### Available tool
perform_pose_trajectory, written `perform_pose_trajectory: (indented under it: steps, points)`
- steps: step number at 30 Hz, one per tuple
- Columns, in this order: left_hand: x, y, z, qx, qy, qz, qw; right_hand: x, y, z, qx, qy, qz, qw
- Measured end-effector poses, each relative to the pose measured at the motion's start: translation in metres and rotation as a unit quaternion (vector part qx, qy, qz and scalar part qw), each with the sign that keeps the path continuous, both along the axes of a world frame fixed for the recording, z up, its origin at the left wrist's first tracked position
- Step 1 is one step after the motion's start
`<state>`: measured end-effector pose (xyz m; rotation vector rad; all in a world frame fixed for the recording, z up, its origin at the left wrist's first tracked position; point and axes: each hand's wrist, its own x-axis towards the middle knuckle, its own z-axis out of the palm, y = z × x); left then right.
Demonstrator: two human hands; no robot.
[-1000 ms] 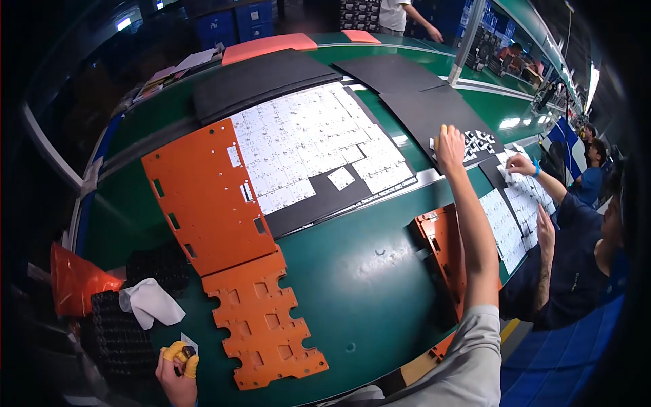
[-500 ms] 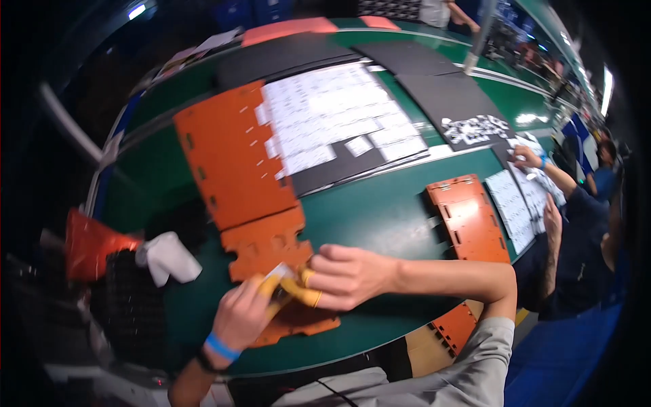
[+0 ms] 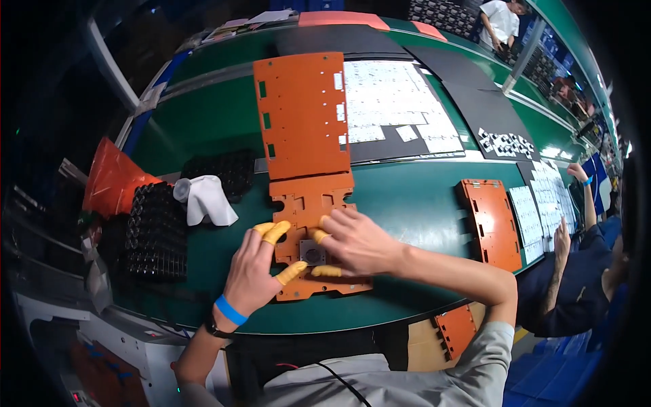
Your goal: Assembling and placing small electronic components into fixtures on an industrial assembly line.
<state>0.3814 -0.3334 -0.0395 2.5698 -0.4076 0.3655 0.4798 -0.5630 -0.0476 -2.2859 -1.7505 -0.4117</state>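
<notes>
A small grey square part with a round dark centre [image 3: 312,254] sits on the lower piece of an orange hinged fixture [image 3: 298,197]. My right hand [image 3: 359,243] reaches in from the right, with yellow finger covers on its fingertips. Its forefinger and thumb close around the part's right side. At the part's left, my left hand [image 3: 254,268] is open, its yellow-covered fingers and thumb spread over the fixture's edge. The fixture's upper panel [image 3: 302,115] lies folded out away from me, with slots along both sides.
Left are stacked black trays [image 3: 157,234], a white cup-like item with cloth [image 3: 210,201] and an orange bag [image 3: 115,180]. White label sheets [image 3: 386,91] lie beyond. Another orange fixture [image 3: 489,224] stands right, near a co-worker's hand [image 3: 561,239].
My hands have moved apart from each other. The dark part, earlier between my fingers with a small white piece, is now down on the fixture. The view has turned, too.
</notes>
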Motion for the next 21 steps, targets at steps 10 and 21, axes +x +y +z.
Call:
perform_pose_trajectory:
  steps: [10, 21]
  points:
    - [-0.030, 0.011, -0.013, -0.060, 0.096, 0.045, 0.992, 0.005, 0.028, -0.030, -0.020, -0.094, 0.004, 0.995]
    - [-0.025, 0.012, -0.022, -0.076, 0.110, 0.071, 0.988, -0.003, -0.001, -0.033, -0.034, -0.086, -0.045, 0.995]
